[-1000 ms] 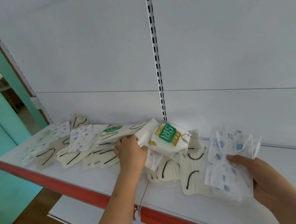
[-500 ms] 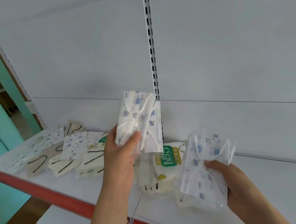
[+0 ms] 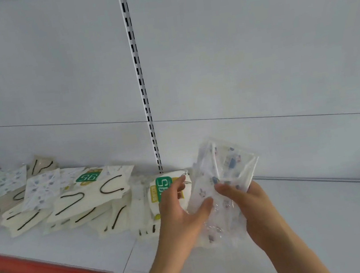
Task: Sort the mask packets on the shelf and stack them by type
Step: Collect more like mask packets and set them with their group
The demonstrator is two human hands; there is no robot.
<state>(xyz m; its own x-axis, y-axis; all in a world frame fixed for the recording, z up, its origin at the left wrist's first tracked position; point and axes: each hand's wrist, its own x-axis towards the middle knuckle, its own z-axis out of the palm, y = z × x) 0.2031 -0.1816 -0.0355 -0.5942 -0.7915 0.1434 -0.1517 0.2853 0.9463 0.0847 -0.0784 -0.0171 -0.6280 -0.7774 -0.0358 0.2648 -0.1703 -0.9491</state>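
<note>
Clear-wrapped printed mask packets point(image 3: 223, 190) stand with their long axis upright, just right of the slotted upright point(image 3: 143, 95), pinched between left hand point(image 3: 181, 215) thumb and right hand point(image 3: 252, 205) curled fingers, above the shelf point(image 3: 327, 219).

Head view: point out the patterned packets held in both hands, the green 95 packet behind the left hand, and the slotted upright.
patterned packets point(image 3: 223, 176): head view, on the clear wrapper above the thumbs.
green 95 packet point(image 3: 163, 185): head view, on its green label.
slotted upright point(image 3: 139, 77): head view, mid-height on the strip.
</note>
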